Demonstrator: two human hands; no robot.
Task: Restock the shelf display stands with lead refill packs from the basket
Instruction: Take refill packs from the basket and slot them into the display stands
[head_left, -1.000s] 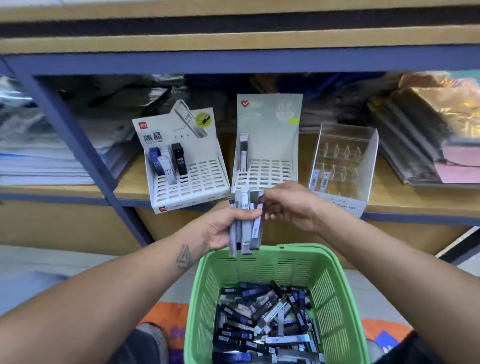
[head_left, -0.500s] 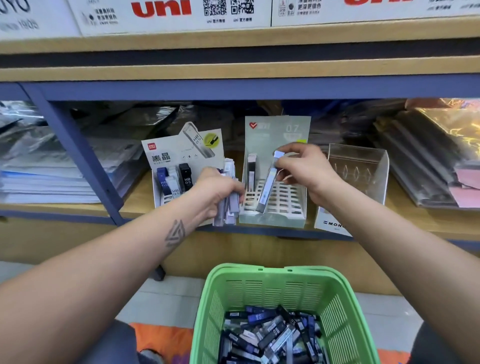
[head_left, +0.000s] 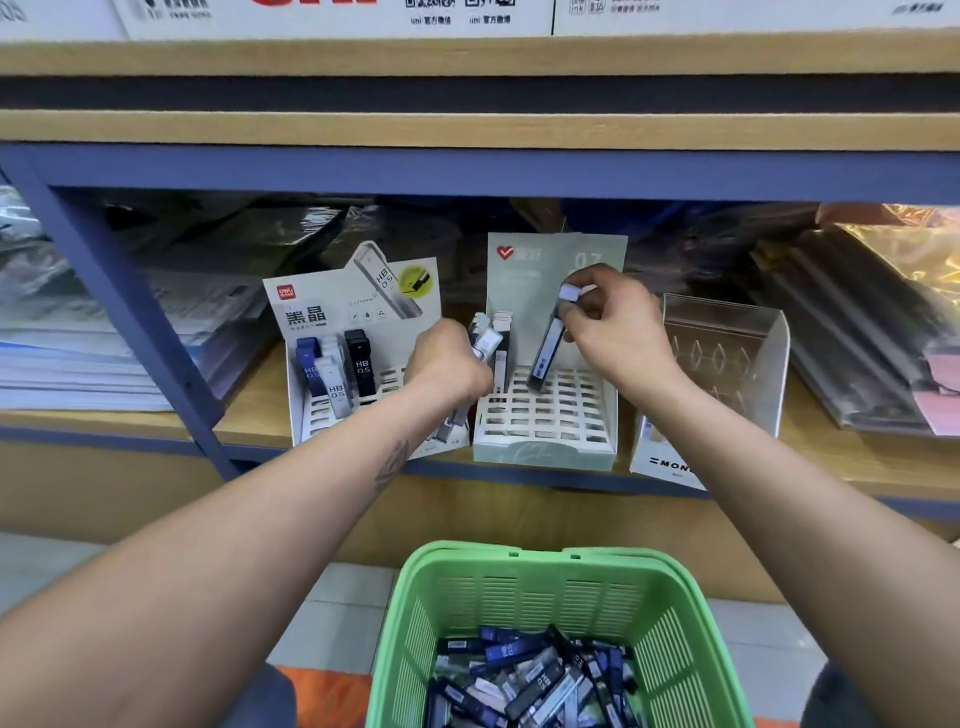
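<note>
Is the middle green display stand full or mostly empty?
Mostly empty: the green display stand shows rows of bare slots; one pack stands at its back-left.

Display stands (head_left: 545, 441) on the shelf, frame centre: three. Refill packs (head_left: 359, 361) standing in the left stand: four. Green basket (head_left: 524, 587), bottom centre: one, packs inside too heaped to count.

You see white printed boxes (head_left: 332, 15) above the blue shelf rail (head_left: 467, 171). Below its left end lie stacked papers (head_left: 67, 353); below its right end, glossy wrapped folders (head_left: 857, 322).
</note>
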